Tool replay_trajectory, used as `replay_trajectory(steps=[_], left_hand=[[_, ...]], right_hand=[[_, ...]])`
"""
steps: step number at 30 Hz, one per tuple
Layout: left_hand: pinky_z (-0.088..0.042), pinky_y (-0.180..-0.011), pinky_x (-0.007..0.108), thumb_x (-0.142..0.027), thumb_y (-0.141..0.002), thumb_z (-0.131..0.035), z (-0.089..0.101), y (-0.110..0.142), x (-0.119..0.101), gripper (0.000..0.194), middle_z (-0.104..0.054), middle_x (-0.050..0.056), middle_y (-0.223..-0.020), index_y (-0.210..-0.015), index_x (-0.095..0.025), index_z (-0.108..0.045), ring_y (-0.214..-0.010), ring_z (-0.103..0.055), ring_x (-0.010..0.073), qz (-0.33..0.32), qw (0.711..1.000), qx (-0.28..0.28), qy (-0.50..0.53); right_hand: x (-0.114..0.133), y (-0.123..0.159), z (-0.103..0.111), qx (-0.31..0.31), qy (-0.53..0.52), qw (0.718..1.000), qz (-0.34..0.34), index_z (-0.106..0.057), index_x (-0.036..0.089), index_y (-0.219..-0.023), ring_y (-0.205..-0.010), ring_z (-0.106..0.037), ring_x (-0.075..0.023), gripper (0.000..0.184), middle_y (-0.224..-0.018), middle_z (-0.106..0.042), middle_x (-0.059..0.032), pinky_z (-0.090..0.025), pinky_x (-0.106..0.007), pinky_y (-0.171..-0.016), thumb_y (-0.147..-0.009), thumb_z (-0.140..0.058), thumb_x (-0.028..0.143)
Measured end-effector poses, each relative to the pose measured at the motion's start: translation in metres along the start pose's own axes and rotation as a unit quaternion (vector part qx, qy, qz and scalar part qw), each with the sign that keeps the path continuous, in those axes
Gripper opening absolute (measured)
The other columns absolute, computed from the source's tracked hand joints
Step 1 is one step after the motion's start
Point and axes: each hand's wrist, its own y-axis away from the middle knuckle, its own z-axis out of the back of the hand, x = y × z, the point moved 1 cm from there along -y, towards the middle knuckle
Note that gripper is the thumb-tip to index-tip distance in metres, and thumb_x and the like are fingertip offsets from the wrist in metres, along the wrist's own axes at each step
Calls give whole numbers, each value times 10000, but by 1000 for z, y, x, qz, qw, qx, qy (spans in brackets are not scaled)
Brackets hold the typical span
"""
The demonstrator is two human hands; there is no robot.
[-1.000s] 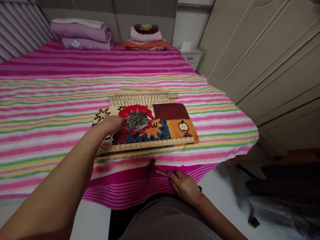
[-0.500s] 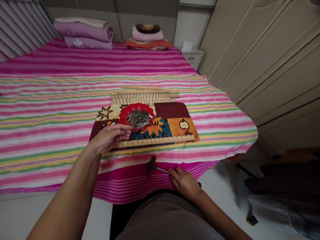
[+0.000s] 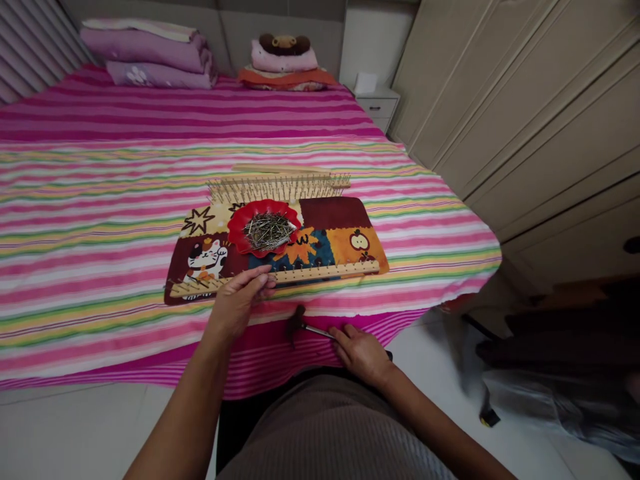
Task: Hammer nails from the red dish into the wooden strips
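My right hand [image 3: 364,353] is wrapped round the handle of a claw hammer [image 3: 296,323], whose dark head lies over the magenta edge of the bedspread. My left hand [image 3: 245,297] is at the near wooden strip [image 3: 325,273], thumb and fingers pinched together. Whatever they pinch is too small to make out. Rows of nails stand in this strip, and the hand covers part of it. Just beyond sits a red scalloped bowl [image 3: 239,244] full of loose nails [image 3: 270,231]. Strip and bowl rest on a patterned mat [image 3: 335,212] with a cat and apple print.
Behind the mat lie wooden strips [image 3: 280,189] bristling with upright nails, and a plain wooden slat [image 3: 270,168]. The striped bedspread [image 3: 100,220] carries folded quilts [image 3: 155,57] and a pillow stack [image 3: 285,63] at the back. A wardrobe [image 3: 500,87] stands on the right.
My left hand has moved from beside the bowl, right and nearer to me, onto the near strip, uncovering the cat print. My right hand still holds the hammer. The view has shifted slightly.
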Motion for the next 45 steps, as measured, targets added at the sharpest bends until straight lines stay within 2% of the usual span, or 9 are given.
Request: replay_trajectory(steps=[5, 12, 17, 20, 25, 29, 35, 40, 45], left_hand=[[-565, -702, 272, -243, -565, -786, -14, 0, 13, 412, -673, 11, -747, -947, -142, -669, -680, -645, 111, 18, 996, -59, 66], [-553, -660, 261, -195, -543, -775, -20, 0, 19, 287, -647, -5, -678, -749, -161, -578, -672, -645, 121, 39, 989, -95, 108], [-537, -699, 273, -290, -583, -744, -26, 6, 26, 229, -662, -5, -707, -747, -174, -633, -679, -633, 123, -42, 988, -147, 2], [-509, -649, 249, -337, -631, -711, -29, 7, 37, 221, -649, -19, -696, -785, -190, -655, -624, -597, 108, -72, 981, -169, -57], [-492, -651, 240, -410, -696, -666, -30, 0, 56, 255, -666, -5, -807, -849, -206, -658, -632, -581, 99, -120, 971, -178, -102], [-495, -644, 254, -445, -716, -650, -28, -5, 66, 304, -661, 6, -801, -873, -186, -668, -635, -585, 107, -139, 964, -185, -130], [-507, -771, 285, -442, -770, -614, -28, -7, 72, 271, -679, 29, -873, -862, -196, -681, -784, -627, 137, -211, 933, -203, -207], [-507, -807, 296, -423, -799, -591, -31, -8, 73, 243, -684, 21, -887, -863, -207, -681, -823, -637, 144, -225, 924, -201, -234], [-505, -804, 297, -422, -802, -589, -32, -12, 81, 247, -676, 24, -898, -881, -204, -674, -827, -630, 144, -223, 933, -200, -198]], right_hand=[[-1, -1, 0, 9, 0, 1000, -3, -565, 207, -1275, -767, -621, -182, 361, -954, -642, -92, -465, -264, -656, -952, -429, 293], [-1, 0, -2, 17, 7, 1000, -7, -556, 212, -1284, -779, -623, -178, 362, -973, -642, -86, -460, -257, -675, -960, -420, 299], [0, -1, 1, 21, 11, 1000, -3, -558, 207, -1281, -797, -624, -183, 361, -980, -644, -87, -462, -261, -691, -961, -419, 301], [0, -1, 1, 22, 9, 1000, -4, -566, 201, -1272, -796, -624, -185, 359, -978, -644, -90, -465, -265, -689, -961, -419, 303], [0, 0, 1, 21, 5, 1000, -6, -563, 206, -1284, -804, -622, -184, 368, -968, -645, -92, -467, -263, -699, -962, -419, 312], [0, 0, 2, 25, 5, 1000, -11, -572, 213, -1268, -809, -625, -185, 358, -970, -645, -87, -471, -262, -699, -961, -418, 312], [-1, 0, 2, 25, 1, 1000, -6, -574, 200, -1272, -798, -634, -203, 365, -958, -649, -92, -482, -283, -690, -961, -416, 306], [-5, 2, 4, 19, -17, 1000, 1, -571, 213, -1274, -797, -636, -184, 359, -983, -655, -85, -479, -262, -696, -957, -430, 306], [-5, 3, 4, 9, -13, 1000, 3, -576, 204, -1266, -780, -633, -189, 356, -970, -656, -86, -480, -268, -683, -948, -441, 293]])
